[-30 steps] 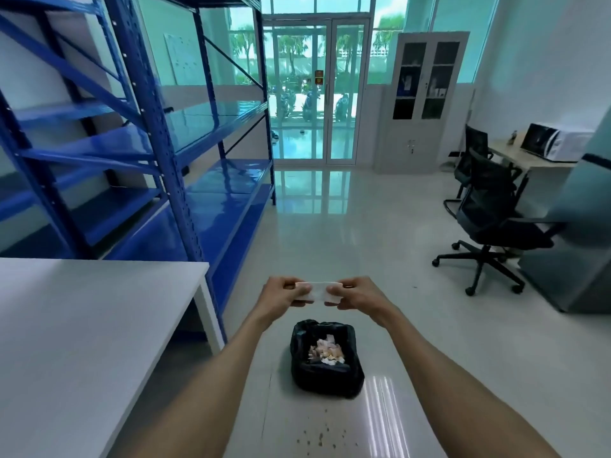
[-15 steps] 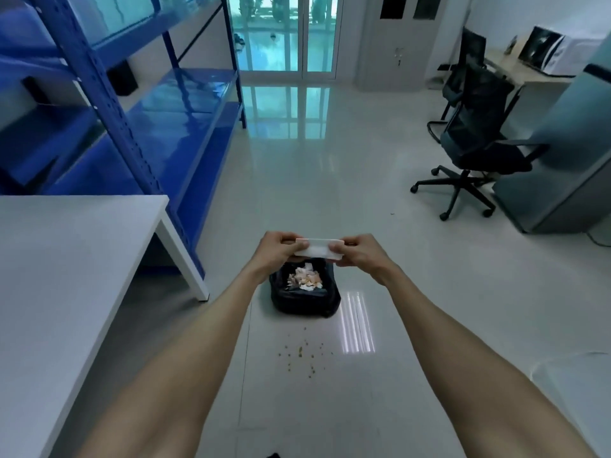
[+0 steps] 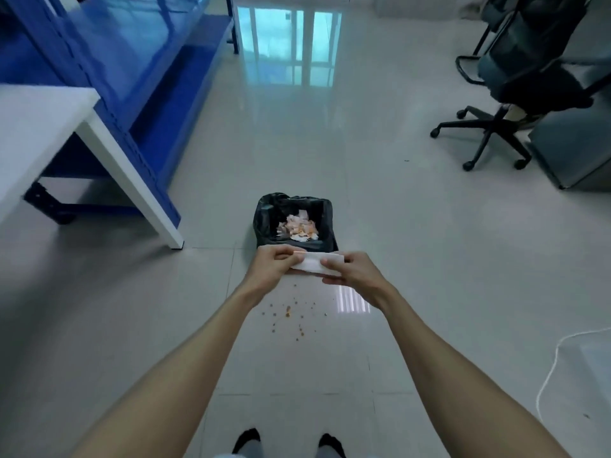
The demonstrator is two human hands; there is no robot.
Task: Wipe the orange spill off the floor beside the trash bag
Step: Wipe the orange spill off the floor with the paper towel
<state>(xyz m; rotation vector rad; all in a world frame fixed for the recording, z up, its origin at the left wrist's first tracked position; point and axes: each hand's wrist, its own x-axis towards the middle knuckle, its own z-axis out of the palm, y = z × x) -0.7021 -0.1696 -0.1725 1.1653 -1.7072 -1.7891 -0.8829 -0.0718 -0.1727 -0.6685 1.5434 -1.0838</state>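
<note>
A folded white tissue (image 3: 315, 262) is stretched between my left hand (image 3: 276, 264) and my right hand (image 3: 350, 272), each pinching one end. Both hands hover above the floor, just in front of a black trash bag (image 3: 264, 216) that stands open with crumpled, orange-stained paper inside. Orange spill droplets (image 3: 291, 314) are scattered over the pale tiles on the near side of the bag, below and between my forearms. The tissue is not touching the floor.
A white table (image 3: 49, 127) and blue metal shelving (image 3: 139, 67) stand at the left. A black office chair (image 3: 515, 94) and a grey cabinet (image 3: 582, 153) are at the right. A white cable (image 3: 555, 358) curves along the floor at the right edge. My feet (image 3: 287, 441) show at the bottom.
The view has tilted down toward the floor, bringing the spill and my feet into sight. Both hands keep hold of the tissue and now sit nearer the bag's front edge.
</note>
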